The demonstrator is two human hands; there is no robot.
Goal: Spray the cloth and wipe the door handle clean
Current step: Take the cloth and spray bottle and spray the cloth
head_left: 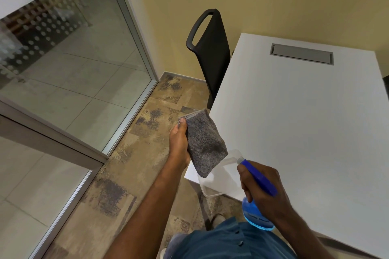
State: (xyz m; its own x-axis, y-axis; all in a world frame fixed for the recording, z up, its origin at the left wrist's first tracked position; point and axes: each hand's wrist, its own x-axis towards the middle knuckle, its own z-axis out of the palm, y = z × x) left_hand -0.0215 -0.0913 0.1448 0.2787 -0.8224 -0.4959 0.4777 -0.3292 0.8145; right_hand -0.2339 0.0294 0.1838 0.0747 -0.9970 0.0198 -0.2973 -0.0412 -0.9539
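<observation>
Left hand (179, 139) around folded grey cloth (205, 143)

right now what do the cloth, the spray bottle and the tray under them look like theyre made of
The cloth looks like grey microfibre: fine looped nap, soft folds, darker damp-looking patches. The spray bottle looks like plastic: opaque blue head, translucent glossy blue body. The tray seems thin clear or frosted plastic, since the white table shows through; its matte top is probably laminate.
</observation>
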